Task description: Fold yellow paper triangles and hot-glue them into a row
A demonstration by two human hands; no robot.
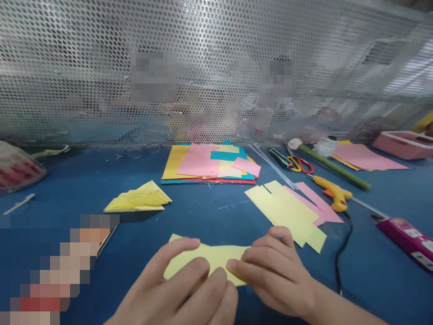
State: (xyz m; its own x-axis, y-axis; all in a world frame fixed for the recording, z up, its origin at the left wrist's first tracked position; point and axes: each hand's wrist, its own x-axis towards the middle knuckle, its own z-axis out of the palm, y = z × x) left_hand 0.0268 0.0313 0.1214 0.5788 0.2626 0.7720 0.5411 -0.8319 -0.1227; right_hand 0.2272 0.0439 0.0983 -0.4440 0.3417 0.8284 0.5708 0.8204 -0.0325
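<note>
A pale yellow piece of paper (218,256) lies low in the middle of the head view, between my two hands. My left hand (184,286) is curled over its left part, the index finger stretched along the top edge. My right hand (279,273) grips the right end, with a fingertip pressed on the surface. Part of the paper's near side is hidden behind the left fingers. Beyond my left hand rests a pleated yellow paper (140,198). Past my right hand are loose pale yellow sheets (287,212) lying over pink strips (321,201).
A stack of coloured paper (196,162) lies by the perforated metal screen (209,67). To the right are scissors (304,164), a green rod (338,169), a yellow glue gun (334,192) with its cord, a purple box (406,241) and a pink basket (402,144).
</note>
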